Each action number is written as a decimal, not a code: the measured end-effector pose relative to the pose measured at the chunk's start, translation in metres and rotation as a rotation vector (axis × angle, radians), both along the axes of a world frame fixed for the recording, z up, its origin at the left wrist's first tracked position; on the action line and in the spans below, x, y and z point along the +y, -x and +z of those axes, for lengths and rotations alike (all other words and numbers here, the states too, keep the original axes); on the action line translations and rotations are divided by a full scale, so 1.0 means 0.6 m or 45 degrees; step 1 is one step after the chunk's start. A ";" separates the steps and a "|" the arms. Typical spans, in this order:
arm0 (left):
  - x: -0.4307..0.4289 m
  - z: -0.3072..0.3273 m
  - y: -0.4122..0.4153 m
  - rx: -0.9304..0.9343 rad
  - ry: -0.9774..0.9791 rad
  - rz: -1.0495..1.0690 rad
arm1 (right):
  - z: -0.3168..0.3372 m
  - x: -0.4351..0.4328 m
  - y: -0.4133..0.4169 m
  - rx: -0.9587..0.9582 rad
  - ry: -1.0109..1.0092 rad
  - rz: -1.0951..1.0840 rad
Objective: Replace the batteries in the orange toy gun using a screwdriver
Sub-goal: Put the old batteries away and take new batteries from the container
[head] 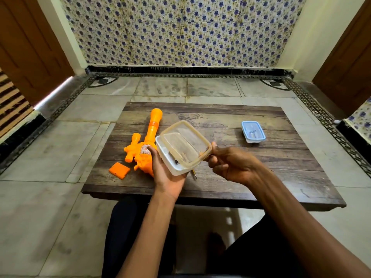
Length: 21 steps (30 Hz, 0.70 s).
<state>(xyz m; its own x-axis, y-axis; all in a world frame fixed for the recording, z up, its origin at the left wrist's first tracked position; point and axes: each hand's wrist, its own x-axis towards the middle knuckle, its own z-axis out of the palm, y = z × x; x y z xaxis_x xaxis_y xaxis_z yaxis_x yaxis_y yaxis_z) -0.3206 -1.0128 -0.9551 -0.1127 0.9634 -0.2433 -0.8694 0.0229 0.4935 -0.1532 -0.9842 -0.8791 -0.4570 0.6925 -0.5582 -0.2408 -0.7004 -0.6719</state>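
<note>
Left hand (166, 175) cradles the white box (168, 159) from beneath; right hand (230, 165) pinches its clear lid (184, 143), tilted up. I'd peel the lid off slowly, box level, so nothing spills. The orange toy gun (150, 133) lies near the tabletop's (281, 157) left edge.

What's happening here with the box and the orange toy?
A person sits at a low wooden table holding a white box. The left hand holds it from below, and the right hand pinches a corner of its clear lid, tilted up off the box. The orange toy gun lies on the table by the left hand, with a small orange cover loose beside it. A blue-rimmed box sits farther right.
</note>
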 end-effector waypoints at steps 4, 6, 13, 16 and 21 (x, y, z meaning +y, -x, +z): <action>-0.002 -0.001 0.006 0.038 0.002 0.058 | -0.013 -0.002 0.004 -0.080 0.028 0.067; -0.004 0.001 0.007 0.055 0.000 0.065 | -0.020 -0.002 0.006 -0.146 -0.005 0.099; -0.017 0.003 0.009 -0.032 -0.070 0.041 | -0.018 -0.005 0.012 -0.355 -0.210 0.134; -0.020 0.003 0.007 -0.039 -0.088 0.008 | -0.014 -0.011 0.017 -0.516 -0.356 0.160; -0.017 0.000 -0.004 0.012 -0.068 -0.012 | -0.025 -0.021 0.031 -0.952 -0.818 0.133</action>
<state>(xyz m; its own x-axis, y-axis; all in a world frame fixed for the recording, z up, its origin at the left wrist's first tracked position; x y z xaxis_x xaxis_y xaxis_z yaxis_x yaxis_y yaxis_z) -0.3185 -1.0232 -0.9550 -0.1052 0.9761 -0.1902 -0.8647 0.0046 0.5022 -0.1716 -0.9965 -0.8940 -0.2162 0.9409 -0.2607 0.4427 -0.1436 -0.8851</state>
